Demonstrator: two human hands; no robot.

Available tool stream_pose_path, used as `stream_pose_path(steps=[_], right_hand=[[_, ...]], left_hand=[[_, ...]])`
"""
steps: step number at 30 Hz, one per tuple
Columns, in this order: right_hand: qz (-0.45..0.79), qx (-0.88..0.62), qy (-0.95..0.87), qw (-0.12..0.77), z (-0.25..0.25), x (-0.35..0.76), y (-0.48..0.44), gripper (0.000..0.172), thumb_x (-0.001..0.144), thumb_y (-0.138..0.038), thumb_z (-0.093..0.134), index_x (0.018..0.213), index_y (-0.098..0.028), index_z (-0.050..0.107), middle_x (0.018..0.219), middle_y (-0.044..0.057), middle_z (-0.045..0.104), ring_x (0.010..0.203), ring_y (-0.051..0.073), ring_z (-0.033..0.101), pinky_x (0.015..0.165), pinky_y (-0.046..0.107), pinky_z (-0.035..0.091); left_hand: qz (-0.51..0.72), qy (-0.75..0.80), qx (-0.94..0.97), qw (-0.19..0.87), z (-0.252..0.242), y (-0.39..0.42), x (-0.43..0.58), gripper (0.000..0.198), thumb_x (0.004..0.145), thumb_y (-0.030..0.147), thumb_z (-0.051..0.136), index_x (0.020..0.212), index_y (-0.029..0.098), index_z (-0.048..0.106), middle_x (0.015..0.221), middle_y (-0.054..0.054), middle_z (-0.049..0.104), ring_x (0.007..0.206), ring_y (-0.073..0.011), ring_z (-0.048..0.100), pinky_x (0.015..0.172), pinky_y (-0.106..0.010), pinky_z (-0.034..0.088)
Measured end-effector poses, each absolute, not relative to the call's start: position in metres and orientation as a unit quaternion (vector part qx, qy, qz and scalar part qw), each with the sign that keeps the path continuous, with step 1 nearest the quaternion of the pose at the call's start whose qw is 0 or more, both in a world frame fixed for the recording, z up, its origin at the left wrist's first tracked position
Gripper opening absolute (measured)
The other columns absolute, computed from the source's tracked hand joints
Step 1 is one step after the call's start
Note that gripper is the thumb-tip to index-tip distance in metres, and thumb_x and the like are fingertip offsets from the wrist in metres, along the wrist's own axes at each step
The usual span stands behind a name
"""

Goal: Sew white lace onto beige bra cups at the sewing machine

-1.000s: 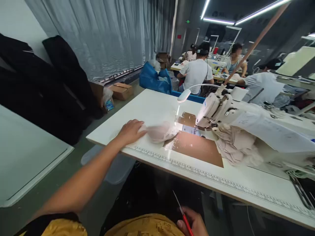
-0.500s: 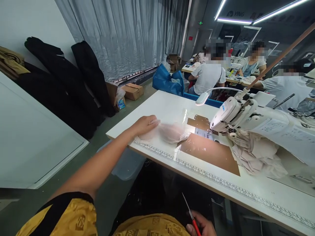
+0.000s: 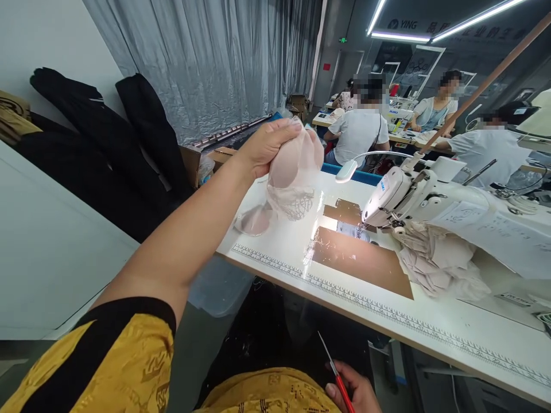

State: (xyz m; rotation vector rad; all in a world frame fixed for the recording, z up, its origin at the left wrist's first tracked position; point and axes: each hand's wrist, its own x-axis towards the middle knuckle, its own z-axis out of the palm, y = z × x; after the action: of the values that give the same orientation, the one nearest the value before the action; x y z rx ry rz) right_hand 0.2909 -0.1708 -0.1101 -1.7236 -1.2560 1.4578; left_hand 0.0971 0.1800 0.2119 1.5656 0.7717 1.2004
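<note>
Apparently a holding-up step: left fingers (image 3: 287,133) grip a lace-trimmed bra (image 3: 286,166), right fingers (image 3: 349,374) a pointed tool (image 3: 342,390); the next move likely needs steadiness.

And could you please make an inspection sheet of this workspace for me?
Surface: white table, ruler scale along its near edge.
Job's things: lace-trimmed pale piece, lifted above the table; pale cup below it, joined or separate unclear.
Clutter: pale fabric heap by the sewing machine.
Hands: left hand grips the lace-trimmed pale piece; right hand holds a red-handled pointed tool.
Cables: pale cord loops at right, partly cut off.
Surroundings: co-workers beyond the table; grey curtain.
</note>
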Motion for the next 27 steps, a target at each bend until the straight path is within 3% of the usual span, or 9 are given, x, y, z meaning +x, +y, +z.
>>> stream_pose_path(steps=[4, 7, 10, 17, 23, 27], right_hand=[[0.549, -0.645, -0.457, 0.273, -0.103, 0.293, -0.170, 0.060, 0.073, -0.072, 0.058, 0.102, -0.021, 0.069, 0.064, 0.001, 0.043, 0.061, 0.017, 0.037, 0.058, 0.028, 0.037], [0.527, -0.642, -0.484, 0.275, -0.105, 0.298, -0.173, 0.061, 0.077, -0.070, 0.054, 0.106, -0.019, 0.069, 0.062, 0.001, 0.045, 0.058, 0.017, 0.039, 0.056, 0.027, 0.038], [0.498, -0.626, -0.522, 0.296, -0.098, 0.304, -0.172, 0.062, 0.080, -0.067, 0.054, 0.113, -0.015, 0.067, 0.060, 0.000, 0.047, 0.056, 0.016, 0.042, 0.054, 0.027, 0.038], [0.500, -0.539, -0.593, 0.328, -0.032, 0.299, -0.133, 0.058, 0.081, -0.053, 0.063, 0.127, -0.018, 0.060, 0.084, 0.004, 0.059, 0.071, 0.017, 0.052, 0.064, 0.027, 0.044], [0.489, -0.518, -0.646, 0.274, -0.008, 0.274, -0.102, 0.036, 0.084, -0.047, 0.063, 0.103, -0.018, 0.067, 0.070, -0.001, 0.049, 0.064, 0.014, 0.043, 0.058, 0.024, 0.039], [0.471, -0.512, -0.671, 0.256, -0.008, 0.261, -0.091, 0.037, 0.083, -0.046, 0.066, 0.107, -0.018, 0.067, 0.070, -0.001, 0.053, 0.064, 0.014, 0.047, 0.059, 0.023, 0.041]], left_hand=[[0.425, 0.302, 0.615, 0.591, 0.181, 0.157, 0.087, 0.025, 0.086, 0.027, 0.056, 0.095, 0.007, 0.067, 0.083, -0.007, 0.069, 0.079, -0.0193, 0.068, 0.072, -0.030, 0.054], [0.292, 0.341, 0.591, 0.671, 0.129, 0.116, 0.077, 0.033, 0.082, 0.039, 0.064, 0.084, 0.007, 0.071, 0.088, -0.012, 0.071, 0.069, -0.0187, 0.066, 0.064, -0.030, 0.054], [0.223, 0.349, 0.564, 0.714, 0.079, 0.064, 0.070, 0.032, 0.083, 0.043, 0.064, 0.088, 0.013, 0.072, 0.090, -0.010, 0.072, 0.073, -0.0179, 0.066, 0.067, -0.029, 0.053], [0.234, 0.305, 0.666, 0.639, 0.038, 0.001, 0.059, 0.034, 0.094, 0.041, 0.050, 0.089, 0.015, 0.071, 0.090, -0.006, 0.070, 0.087, -0.0181, 0.063, 0.084, -0.026, 0.047], [0.269, 0.358, 0.638, 0.626, 0.020, -0.012, 0.042, 0.030, 0.093, 0.040, 0.052, 0.087, 0.017, 0.070, 0.085, -0.004, 0.068, 0.078, -0.0164, 0.062, 0.074, -0.025, 0.047], [0.280, 0.390, 0.604, 0.636, 0.007, -0.019, 0.031, 0.028, 0.091, 0.041, 0.055, 0.089, 0.018, 0.070, 0.080, -0.003, 0.067, 0.072, -0.0152, 0.060, 0.066, -0.023, 0.046]])
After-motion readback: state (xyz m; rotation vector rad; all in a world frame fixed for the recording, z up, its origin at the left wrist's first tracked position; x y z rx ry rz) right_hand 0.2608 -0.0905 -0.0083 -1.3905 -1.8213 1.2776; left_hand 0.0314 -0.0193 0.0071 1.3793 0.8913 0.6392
